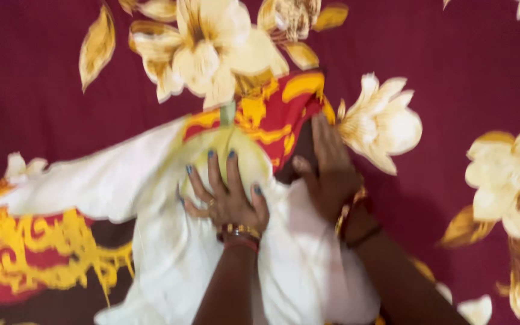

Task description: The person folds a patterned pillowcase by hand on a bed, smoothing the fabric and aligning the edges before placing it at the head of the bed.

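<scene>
The garment (170,241) lies spread in the middle of the view: a white cloth, with a red and yellow printed part (272,114) at its top end and another such printed stretch (25,253) at the lower left. It looks light and limp, a thin fabric that folds and bunches where pressed; it should slide a little on the sheet and wrinkle easily, but nothing about it seems fragile. Edges and corners seem the best places to grip it, since the middle only gathers into folds.

The left hand (227,195) rests flat on the white cloth just below the printed top, fingers spread wide, gripping nothing, only pressing down. The right hand (329,171) lies just beside it to the right, fingers stretched out along the edge of the printed part; whether it pinches the fabric or only presses it I cannot tell, as the picture is blurred. Both wrists carry bangles.

Beneath is a maroon sheet (464,66) with large cream and gold flowers, which fills the view to every edge. Nothing of the room shows beyond it.
</scene>
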